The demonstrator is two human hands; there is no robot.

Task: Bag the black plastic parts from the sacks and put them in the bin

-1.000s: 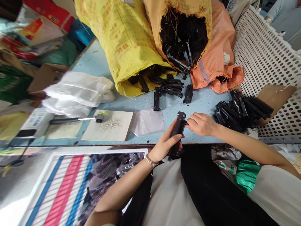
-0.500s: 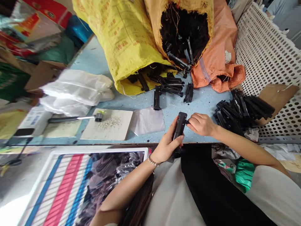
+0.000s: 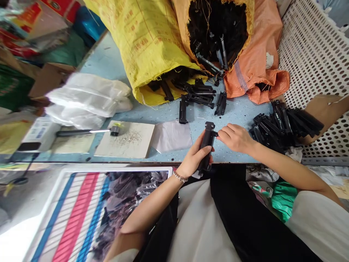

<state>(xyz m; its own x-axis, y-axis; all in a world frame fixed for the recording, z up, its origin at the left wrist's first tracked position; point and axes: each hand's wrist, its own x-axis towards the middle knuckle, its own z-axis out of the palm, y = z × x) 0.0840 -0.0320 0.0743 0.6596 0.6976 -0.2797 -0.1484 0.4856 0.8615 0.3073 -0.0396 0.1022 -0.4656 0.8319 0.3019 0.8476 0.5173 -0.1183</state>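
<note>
Head view: left hand (image 3: pixel 193 159) clasps black part (image 3: pixel 208 139) jutting past its grip; right hand (image 3: pixel 236 138) pinches a side piece (image 3: pixel 215 134).

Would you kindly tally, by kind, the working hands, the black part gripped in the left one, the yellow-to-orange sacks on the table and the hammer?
Left hand and right hand: 2
Black part: 1
Yellow sack, middle sack and orange sack: 3
Hammer: 1
Total: 7

Workshop, from the sacks (image 3: pixel 155 47), black parts (image 3: pixel 285 123) and hammer-like tool (image 3: pixel 115 130) on the bench (image 3: pixel 240 111)
</note>
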